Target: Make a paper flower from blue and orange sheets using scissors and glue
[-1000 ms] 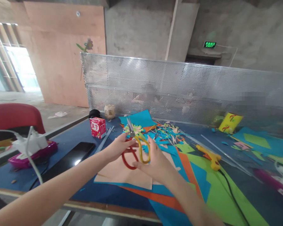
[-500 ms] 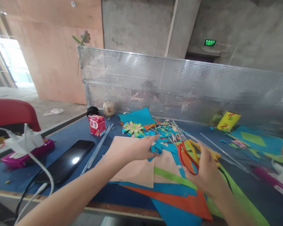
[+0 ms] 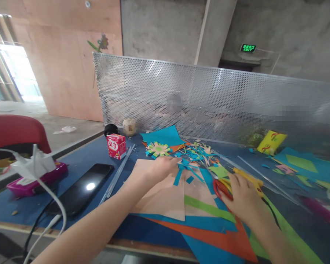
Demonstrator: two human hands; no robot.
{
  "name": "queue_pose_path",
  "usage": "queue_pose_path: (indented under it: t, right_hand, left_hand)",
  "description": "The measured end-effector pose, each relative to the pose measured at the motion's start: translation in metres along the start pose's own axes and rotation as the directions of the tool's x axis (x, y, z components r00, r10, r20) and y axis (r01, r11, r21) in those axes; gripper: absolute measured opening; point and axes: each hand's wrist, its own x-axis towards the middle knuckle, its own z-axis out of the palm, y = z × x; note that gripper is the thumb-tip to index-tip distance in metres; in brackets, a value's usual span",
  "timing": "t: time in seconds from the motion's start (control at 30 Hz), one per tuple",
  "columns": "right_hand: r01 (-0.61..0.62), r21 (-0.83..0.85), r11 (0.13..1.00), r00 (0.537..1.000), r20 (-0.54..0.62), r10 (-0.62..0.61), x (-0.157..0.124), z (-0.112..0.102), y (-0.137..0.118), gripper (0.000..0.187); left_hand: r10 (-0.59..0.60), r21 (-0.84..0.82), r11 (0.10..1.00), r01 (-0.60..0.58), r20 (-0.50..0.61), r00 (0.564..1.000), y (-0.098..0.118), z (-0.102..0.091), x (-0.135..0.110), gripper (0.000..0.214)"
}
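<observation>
Editor: Scissors (image 3: 222, 186), where do they sit in the shot?

Photographer: Down on the coloured paper at the right side of the blue table (image 3: 84, 158), with red and yellow handles showing, just beside a yellow glue gun (image 3: 249, 176). The right hand (image 3: 243, 200) is closed over those handles. The blades are hard to make out among the scraps.

Editor: And the left hand (image 3: 159, 168)?

Photographer: Open, palm down on a beige sheet (image 3: 162, 198), fingertips touching loose blue strips (image 3: 181, 172).

Editor: What else is in frame?

Photographer: A paper flower (image 3: 158, 149) lies just beyond the left hand, with a red carton (image 3: 116, 146) farther left. A black phone (image 3: 82, 187) lies face-up near the table's front edge. A perforated metal screen (image 3: 209, 99) runs along the far side.
</observation>
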Motion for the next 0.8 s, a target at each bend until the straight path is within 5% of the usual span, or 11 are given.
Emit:
queue_pose_path:
  t: [0.1,0.17,0.3,0.37,0.43,0.5,0.63,0.7,0.8]
  right_hand:
    - [-0.119,0.266,0.957,0.992,0.062,0.106,0.015,-0.015,-0.013,0.036]
    - [-0.277,0.493,0.825,0.956,0.23,0.183,0.028,-0.024,-0.03,0.03]
    - [-0.649,0.677,0.347,0.747,0.654,0.123,0.06,-0.028,-0.067,0.028]
    - [-0.829,0.559,0.015,0.556,0.827,-0.082,0.076,-0.025,-0.082,0.027]
    - [-0.887,0.387,-0.253,0.455,0.826,-0.332,0.091,-0.019,-0.093,0.038]
    - [-0.854,0.278,-0.441,0.478,0.754,-0.45,0.102,-0.011,-0.103,0.046]
    - [-0.682,0.293,-0.67,0.658,0.646,-0.387,0.111,0.008,-0.115,0.025]
    - [-0.625,0.353,-0.697,0.729,0.582,-0.359,0.108,0.014,-0.117,0.023]
    - [-0.616,0.483,-0.622,0.77,0.536,-0.346,0.102,0.017,-0.116,0.021]
  left_hand:
    - [-0.199,-0.248,0.958,0.148,-0.196,0.96,-0.004,-0.014,0.001,0.03]
    - [-0.317,-0.409,0.892,0.192,-0.262,0.912,-0.009,-0.02,0.001,0.025]
    - [-0.462,-0.599,0.762,0.245,-0.239,0.854,-0.023,-0.018,-0.001,0.016]
    - [-0.493,-0.681,0.697,0.225,-0.227,0.84,-0.029,-0.015,-0.004,0.015]
    - [-0.49,-0.737,0.653,0.174,-0.235,0.839,-0.033,-0.015,-0.006,0.015]
    - [-0.461,-0.77,0.627,0.117,-0.247,0.852,-0.034,-0.017,-0.008,0.014]
    - [-0.389,-0.763,0.642,0.07,-0.245,0.888,-0.031,-0.021,-0.011,0.013]
    - [-0.338,-0.715,0.695,0.077,-0.23,0.913,-0.029,-0.022,-0.013,0.012]
    - [-0.155,-0.614,0.789,-0.021,-0.232,0.96,-0.023,-0.021,-0.014,0.012]
